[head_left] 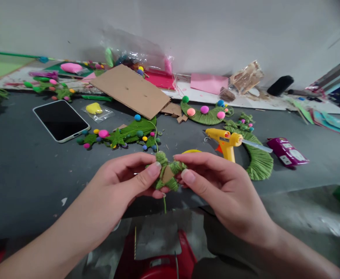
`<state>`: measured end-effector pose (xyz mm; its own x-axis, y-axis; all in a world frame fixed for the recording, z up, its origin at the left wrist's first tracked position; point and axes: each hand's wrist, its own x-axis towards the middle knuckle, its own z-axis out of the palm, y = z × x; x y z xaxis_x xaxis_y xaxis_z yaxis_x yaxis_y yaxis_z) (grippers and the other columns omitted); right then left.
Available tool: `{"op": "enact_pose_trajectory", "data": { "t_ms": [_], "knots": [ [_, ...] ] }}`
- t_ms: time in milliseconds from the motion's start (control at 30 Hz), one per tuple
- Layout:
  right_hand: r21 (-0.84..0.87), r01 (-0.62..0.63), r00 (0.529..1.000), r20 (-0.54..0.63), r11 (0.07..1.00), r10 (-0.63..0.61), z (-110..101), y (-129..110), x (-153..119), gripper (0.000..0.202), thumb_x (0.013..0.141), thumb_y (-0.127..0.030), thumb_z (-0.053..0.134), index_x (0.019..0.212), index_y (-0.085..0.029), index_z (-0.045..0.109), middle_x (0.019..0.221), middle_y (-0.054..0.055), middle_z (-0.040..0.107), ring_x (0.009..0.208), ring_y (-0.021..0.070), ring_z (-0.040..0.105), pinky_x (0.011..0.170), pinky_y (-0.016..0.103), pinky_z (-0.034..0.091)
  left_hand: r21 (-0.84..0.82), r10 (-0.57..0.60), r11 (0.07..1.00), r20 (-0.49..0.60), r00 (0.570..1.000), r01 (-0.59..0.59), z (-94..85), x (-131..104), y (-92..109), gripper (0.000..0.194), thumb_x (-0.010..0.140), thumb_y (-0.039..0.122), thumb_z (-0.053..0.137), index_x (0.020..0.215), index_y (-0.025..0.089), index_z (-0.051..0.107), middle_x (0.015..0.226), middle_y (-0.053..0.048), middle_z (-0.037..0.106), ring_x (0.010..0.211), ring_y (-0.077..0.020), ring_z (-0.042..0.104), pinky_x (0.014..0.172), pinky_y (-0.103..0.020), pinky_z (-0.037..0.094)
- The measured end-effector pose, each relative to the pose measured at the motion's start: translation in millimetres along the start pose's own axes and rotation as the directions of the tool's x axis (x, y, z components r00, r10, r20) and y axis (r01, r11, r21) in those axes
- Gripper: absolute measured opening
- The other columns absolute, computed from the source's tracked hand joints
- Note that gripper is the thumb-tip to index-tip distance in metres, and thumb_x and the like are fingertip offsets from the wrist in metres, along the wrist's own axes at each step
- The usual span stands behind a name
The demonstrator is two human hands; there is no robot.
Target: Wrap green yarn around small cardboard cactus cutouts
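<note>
Between my two hands is a small cardboard star [167, 175], its points wrapped in green yarn and its brown middle bare. My left hand [132, 176] pinches the star's left side between thumb and fingers. On the other side, my right hand [213, 182] grips the right point the same way. A strand of green yarn [157, 135] runs up from the star toward the table, and a short tail [164, 203] hangs below it. Just beyond the right hand lies a yellow glue gun [223, 140] with a clear glue stick in its back.
Behind my hands lie yarn-wrapped crescents [203, 116] with pompoms and another green crescent [259, 159]. A phone [61, 121] rests at left, near cardboard sheets [132, 91]. At right is a purple packet [287, 152]. A red stool [158, 265] stands below the table edge.
</note>
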<state>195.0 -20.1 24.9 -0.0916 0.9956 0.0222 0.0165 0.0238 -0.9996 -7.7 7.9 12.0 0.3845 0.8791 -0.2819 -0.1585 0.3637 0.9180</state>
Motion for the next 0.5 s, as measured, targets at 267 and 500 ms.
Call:
{"op": "enact_pose_trajectory", "data": {
  "t_ms": [267,500],
  "knots": [
    [-0.056,-0.008,0.999,-0.035,0.998,0.006,-7.4,0.8,0.8,0.008,0.089,-0.025,0.078,0.096,-0.022,0.079,0.092,0.002,0.08,0.083,0.013,0.076,0.076,0.02,0.063,0.093,0.004,0.996,0.0,1.0,-0.004,-1.0,-0.5,-2.1,0.009,0.089,0.036,0.077,0.091,0.027,0.079,0.087,0.002,0.075,0.075,-0.0116,0.073,0.072,-0.018,0.064],
    [-0.013,-0.004,0.999,-0.049,1.0,0.003,-6.3,3.3,1.2,0.011,0.089,-0.024,0.078,0.099,-0.02,0.075,0.09,0.001,0.077,0.08,0.0104,0.074,0.073,0.017,0.062,0.121,0.029,0.992,-0.004,1.0,-0.028,-0.8,0.6,-2.7,0.011,0.089,0.037,0.078,0.09,0.026,0.079,0.083,0.002,0.074,0.073,-0.0116,0.072,0.068,-0.017,0.063]
  ]
}}
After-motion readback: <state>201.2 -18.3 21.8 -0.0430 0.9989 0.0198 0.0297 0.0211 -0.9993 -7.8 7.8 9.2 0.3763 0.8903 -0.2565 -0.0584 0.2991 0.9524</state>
